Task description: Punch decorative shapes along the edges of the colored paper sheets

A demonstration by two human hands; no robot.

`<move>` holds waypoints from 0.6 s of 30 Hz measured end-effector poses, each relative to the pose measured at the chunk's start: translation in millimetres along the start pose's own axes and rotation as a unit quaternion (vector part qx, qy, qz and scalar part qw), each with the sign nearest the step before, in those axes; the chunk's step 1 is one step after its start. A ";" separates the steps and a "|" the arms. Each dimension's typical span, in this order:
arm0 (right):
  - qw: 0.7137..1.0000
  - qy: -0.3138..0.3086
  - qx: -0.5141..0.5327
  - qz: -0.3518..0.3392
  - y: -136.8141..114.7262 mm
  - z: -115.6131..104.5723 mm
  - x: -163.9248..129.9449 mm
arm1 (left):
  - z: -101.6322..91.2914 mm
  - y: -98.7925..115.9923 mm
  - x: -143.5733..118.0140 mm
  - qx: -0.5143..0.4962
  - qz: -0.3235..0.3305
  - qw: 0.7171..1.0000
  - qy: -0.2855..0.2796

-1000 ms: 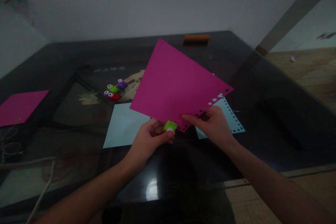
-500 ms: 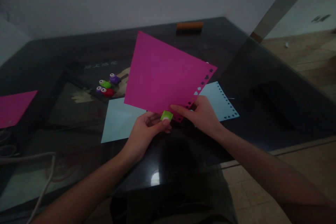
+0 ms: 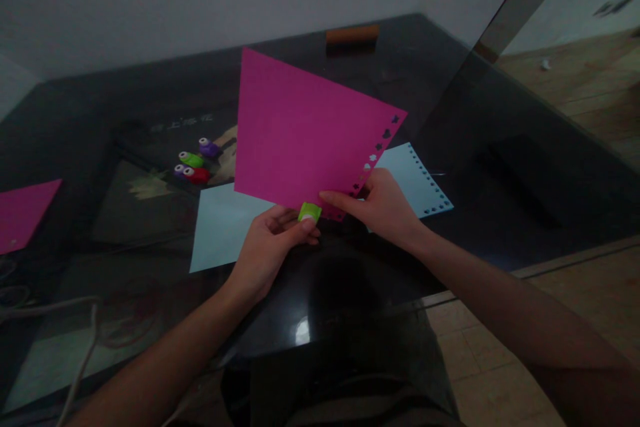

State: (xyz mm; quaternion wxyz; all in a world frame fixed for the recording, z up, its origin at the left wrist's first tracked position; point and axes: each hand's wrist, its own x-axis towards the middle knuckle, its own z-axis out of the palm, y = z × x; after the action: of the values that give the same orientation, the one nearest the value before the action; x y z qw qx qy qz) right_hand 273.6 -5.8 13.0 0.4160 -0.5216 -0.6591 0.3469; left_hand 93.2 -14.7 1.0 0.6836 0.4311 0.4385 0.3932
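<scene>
Above the dark table, a pink sheet has been turned steeper, pinched by the right hand; a green punch stays clamped in the left hand, now at its lower edge.

Tilted magenta sheet, punched along one edge, green punch at its bottom.

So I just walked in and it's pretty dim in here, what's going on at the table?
A person holds a pink sheet up over a dark glass table. The right hand pinches its lower corner, next to an edge lined with punched shapes. The left hand grips a small green punch at the sheet's bottom edge. A pale blue sheet with a punched edge lies flat beneath. More punches, green, purple and red, sit further back on the left, and another pink sheet lies at the far left.
</scene>
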 end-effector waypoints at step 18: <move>0.999 0.015 -0.036 -0.013 -2.4 2.0 -0.3 | -2.3 -2.6 1.5 0.049 0.022 0.999 0.002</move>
State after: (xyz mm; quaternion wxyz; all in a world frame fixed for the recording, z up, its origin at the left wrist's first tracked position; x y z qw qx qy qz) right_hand 270.8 -6.6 14.3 0.4113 -0.5329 -0.6714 0.3101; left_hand 91.9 -13.5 -2.3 0.6521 0.4727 0.4490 0.3870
